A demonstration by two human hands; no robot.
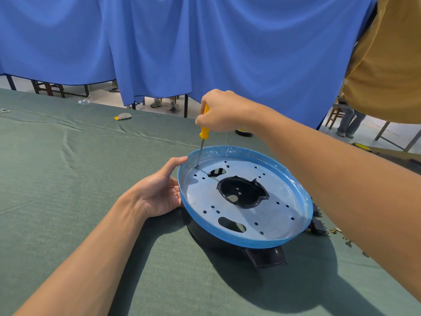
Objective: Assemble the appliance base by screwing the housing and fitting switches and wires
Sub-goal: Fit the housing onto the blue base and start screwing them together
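On the green cloth, left first: the left hand grips the housing by its left rim, steadying it mid-table. At a far-left hole the yellow screwdriver stands near upright, the right hand clenched round its handle. Screwing step, I'd say. Next: press straight down while turning. Switches lie just right.

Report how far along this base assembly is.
Done: the round silver metal plate with blue-filmed rim sits on the black plastic base. In hand: the right hand presses the yellow-handled screwdriver into a far-left hole while the left hand holds the rim. Left: other holes look empty; the black switches lie loose beside the base.
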